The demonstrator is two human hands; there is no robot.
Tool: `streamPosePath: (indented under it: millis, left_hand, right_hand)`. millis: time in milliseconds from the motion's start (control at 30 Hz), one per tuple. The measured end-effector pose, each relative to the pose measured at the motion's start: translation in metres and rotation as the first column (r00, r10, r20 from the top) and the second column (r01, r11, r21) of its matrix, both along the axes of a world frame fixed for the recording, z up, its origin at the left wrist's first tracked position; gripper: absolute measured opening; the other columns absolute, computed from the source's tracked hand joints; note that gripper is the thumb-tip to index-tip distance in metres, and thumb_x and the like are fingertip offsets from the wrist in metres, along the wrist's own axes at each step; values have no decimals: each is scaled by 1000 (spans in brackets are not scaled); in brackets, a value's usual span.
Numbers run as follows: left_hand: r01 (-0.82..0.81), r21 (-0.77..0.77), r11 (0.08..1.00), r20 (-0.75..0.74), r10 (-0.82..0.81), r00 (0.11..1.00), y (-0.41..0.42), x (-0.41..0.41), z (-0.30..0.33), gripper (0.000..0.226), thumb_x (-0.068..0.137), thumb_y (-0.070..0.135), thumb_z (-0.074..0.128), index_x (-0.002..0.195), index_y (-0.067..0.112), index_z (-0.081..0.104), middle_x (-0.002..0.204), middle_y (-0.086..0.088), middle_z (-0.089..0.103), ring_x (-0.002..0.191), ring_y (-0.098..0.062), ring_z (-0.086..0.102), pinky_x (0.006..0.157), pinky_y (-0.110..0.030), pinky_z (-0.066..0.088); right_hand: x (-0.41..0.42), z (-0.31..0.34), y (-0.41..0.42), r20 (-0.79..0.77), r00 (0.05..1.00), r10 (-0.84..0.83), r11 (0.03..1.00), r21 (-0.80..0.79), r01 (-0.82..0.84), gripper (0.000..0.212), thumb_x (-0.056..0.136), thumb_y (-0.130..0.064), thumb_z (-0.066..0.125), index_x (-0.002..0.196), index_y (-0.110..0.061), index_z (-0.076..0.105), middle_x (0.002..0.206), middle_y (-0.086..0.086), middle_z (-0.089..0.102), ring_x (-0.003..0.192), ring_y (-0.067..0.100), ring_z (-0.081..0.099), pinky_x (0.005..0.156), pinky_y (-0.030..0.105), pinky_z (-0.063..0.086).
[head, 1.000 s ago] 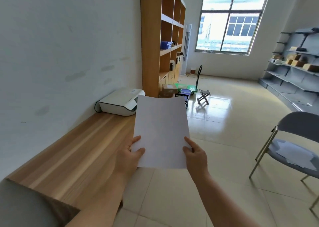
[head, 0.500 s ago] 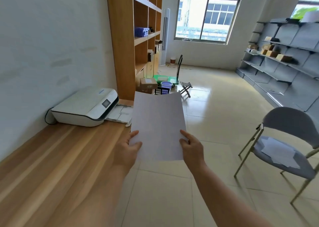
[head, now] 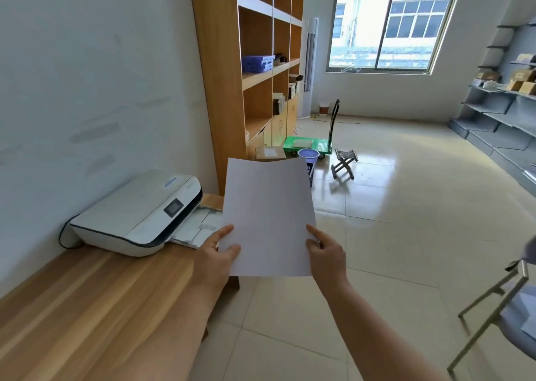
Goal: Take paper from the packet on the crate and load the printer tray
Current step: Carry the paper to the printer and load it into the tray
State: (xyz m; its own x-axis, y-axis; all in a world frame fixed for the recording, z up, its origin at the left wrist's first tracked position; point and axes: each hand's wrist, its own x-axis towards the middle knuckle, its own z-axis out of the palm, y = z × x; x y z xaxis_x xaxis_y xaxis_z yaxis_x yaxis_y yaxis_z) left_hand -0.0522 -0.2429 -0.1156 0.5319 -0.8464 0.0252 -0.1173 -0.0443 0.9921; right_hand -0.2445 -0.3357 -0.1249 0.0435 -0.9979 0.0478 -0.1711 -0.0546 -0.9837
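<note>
A: Where was the paper point(head: 268, 215)?

B: Held up in the air just past the bench's front edge, beside the printer's tray point(head: 200, 227). It was white, with its top edge curling a little. Whether it was one sheet or several, I couldn't tell.

A: And the hands?

B: Both were on its lower part. The left hand point(head: 216, 257) pinched the lower left edge, thumb on the near face and the other fingers hidden behind. The right hand point(head: 326, 254) was clamped on the lower right edge the same way, thumb in front.

A: The printer point(head: 136, 214)?

B: A white one at the far end of the wooden bench point(head: 95, 308), against the wall, its tray pulled out toward the bench's front edge. The paper's left side overlapped the tray's outer end in the view, without touching it as far as I could see.

A: Anything further out?

B: A tall wooden shelf unit point(head: 246, 61) stood right behind the bench's far end. On the tiled floor beyond were a green trolley point(head: 309, 145), a small folding stool point(head: 345, 161), and part of a chair point(head: 504, 302) at the right.
</note>
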Motion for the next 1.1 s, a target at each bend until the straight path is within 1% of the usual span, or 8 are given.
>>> streamPosePath:
  millis: [167, 467, 567, 700, 800, 900, 1000, 1100]
  left_hand:
    - [-20, 24, 1000, 0, 20, 1000, -82, 13, -10, 38, 92, 15, 61, 126, 29, 54, 116, 1, 54, 96, -14, 57, 64, -21, 54]
    - [-43, 1, 999, -16, 43, 999, -251, 62, -33, 36, 89, 20, 65, 121, 35, 57, 121, -2, 57, 100, -21, 60, 77, -37, 60]
    - [-83, 1, 997, -59, 83, 995, -292, 82, -29, 37, 89, 21, 66, 122, 34, 58, 119, 1, 57, 101, -18, 60, 75, -32, 59]
    - [-216, -26, 976, -94, 212, 973, -320, 112, -24, 38, 87, 11, 66, 121, 27, 60, 118, 8, 57, 98, -9, 59, 70, -19, 52]
    - [-332, -12, 943, -137, 327, 935, -331, 138, -24, 38, 87, 7, 65, 120, 24, 61, 121, 2, 60, 101, -11, 61, 80, -26, 55]
    - [-465, 1, 885, -128, 461, 878, -333, 156, -26, 39, 87, 6, 64, 121, 25, 61, 118, 0, 63, 99, -13, 63, 86, -33, 55]
    - [-605, 6, 796, -97, 603, 792, -332, 166, -26, 39, 86, 9, 64, 120, 29, 61, 114, 4, 63, 96, -8, 62, 77, -25, 54]
    - [-740, 19, 672, -83, 739, 669, -329, 164, -29, 40, 85, 9, 65, 117, 33, 62, 116, 4, 61, 93, -5, 60, 78, -24, 52]
  right_hand:
    - [15, -5, -82, 12, 999, 30, 999, 40, -30, 38, 92, -3, 52, 125, -18, 64, 111, -5, 61, 101, 11, 56, 83, 17, 40]
    - [60, -1, -246, -81, 996, 21, 998, 56, -17, 38, 91, -4, 53, 124, -19, 65, 108, -4, 61, 97, 13, 56, 83, 21, 40]
    - [84, 4, -297, -90, 994, 57, 998, 44, -53, 38, 91, -5, 54, 123, -20, 65, 113, -1, 63, 104, 16, 58, 88, 22, 43]
    - [128, 3, -345, -105, 979, 174, 985, 36, -171, 38, 92, -5, 53, 125, -20, 64, 116, -2, 61, 100, 13, 57, 74, 9, 41]
    - [169, -2, -376, -115, 948, 298, 955, 36, -296, 38, 94, -8, 52, 129, -22, 60, 124, 0, 61, 101, 15, 58, 79, 20, 45]
    - [207, -6, -399, -141, 889, 436, 900, 53, -433, 37, 98, -13, 48, 133, -22, 56, 125, -2, 56, 95, 11, 56, 70, 20, 45]
    - [242, -10, -418, -119, 821, 559, 829, 80, -553, 35, 99, -14, 46, 133, -21, 55, 116, -4, 52, 89, 5, 53, 63, 18, 45]
    - [274, -15, -431, -134, 716, 685, 728, 96, -679, 35, 99, -17, 46, 132, -25, 56, 120, -7, 56, 94, 12, 58, 74, 28, 56]
